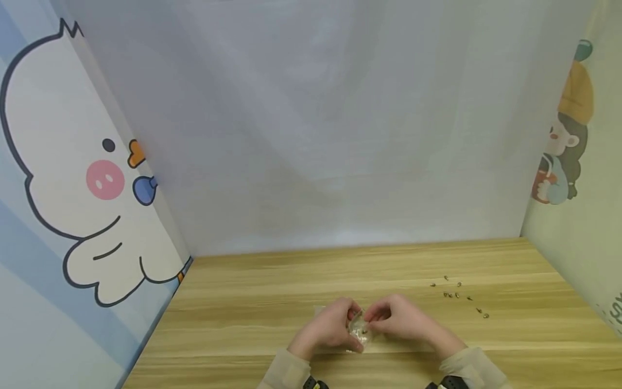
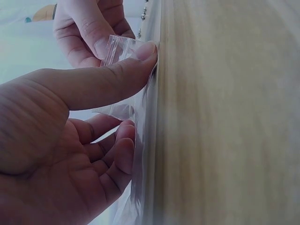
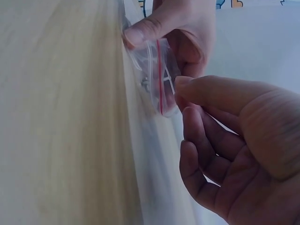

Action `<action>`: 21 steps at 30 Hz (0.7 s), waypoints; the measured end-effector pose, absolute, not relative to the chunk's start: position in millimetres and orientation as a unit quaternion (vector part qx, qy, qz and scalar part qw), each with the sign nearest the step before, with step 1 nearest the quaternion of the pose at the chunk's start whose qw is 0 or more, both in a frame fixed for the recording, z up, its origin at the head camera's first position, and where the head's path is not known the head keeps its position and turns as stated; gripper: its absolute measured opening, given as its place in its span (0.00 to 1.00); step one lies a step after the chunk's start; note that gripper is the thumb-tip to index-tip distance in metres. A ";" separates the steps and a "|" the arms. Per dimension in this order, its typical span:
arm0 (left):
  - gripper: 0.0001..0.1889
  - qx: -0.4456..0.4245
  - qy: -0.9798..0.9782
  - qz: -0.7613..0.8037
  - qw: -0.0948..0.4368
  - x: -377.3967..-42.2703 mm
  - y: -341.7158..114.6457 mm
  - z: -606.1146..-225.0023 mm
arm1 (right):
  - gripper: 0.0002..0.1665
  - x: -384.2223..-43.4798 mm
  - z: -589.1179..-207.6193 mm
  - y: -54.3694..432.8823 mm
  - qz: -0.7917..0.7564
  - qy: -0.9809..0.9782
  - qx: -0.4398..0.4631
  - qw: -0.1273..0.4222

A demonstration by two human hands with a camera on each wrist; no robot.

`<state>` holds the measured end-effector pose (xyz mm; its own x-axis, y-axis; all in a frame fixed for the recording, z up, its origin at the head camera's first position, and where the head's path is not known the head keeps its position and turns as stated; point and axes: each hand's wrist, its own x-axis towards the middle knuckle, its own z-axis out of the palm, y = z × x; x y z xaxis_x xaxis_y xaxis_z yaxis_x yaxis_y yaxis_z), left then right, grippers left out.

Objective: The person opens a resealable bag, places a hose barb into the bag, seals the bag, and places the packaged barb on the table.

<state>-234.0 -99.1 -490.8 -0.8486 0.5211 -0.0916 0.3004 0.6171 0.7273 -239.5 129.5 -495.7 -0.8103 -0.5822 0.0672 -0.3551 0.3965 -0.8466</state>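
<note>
A small clear zip-lock bag with a red seal line is held just above the table, between both hands. My left hand grips it from the left, the thumb lying across its side. From the right, my right hand pinches the bag's edge near the seal between thumb and forefinger, its other fingers loosely curled. Inside the bag a small metal piece shows; its exact shape is blurred. Whether the pinching fingertips also hide something small, I cannot tell.
Several small metal pieces lie scattered on the wood-grain table, right of and beyond the hands. Clear plastic pokes out beside the left hand. A pale sheet rises behind the table, with cartoon-printed panels at the sides.
</note>
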 end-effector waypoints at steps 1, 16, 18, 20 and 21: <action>0.35 0.231 0.886 0.372 0.149 -233.8 -99.4 -490.6 | 0.08 -240.0 -495.4 131.2 -0.471 0.828 -0.280 0.120; 0.36 0.231 0.887 0.377 0.136 -232.6 -98.1 -493.2 | 0.12 -244.3 -488.4 182.2 -0.468 0.840 -0.251 0.114; 0.36 0.232 0.885 0.379 0.136 -232.6 -98.4 -493.8 | 0.12 -244.9 -488.9 187.4 -0.460 0.845 -0.248 0.112; 0.36 0.234 0.885 0.379 0.135 -232.6 -98.8 -494.1 | 0.12 -244.6 -488.9 191.8 -0.456 0.847 -0.249 0.113; 0.36 0.234 0.885 0.379 0.136 -232.5 -99.0 -494.1 | 0.12 -244.5 -489.1 193.6 -0.456 0.847 -0.248 0.115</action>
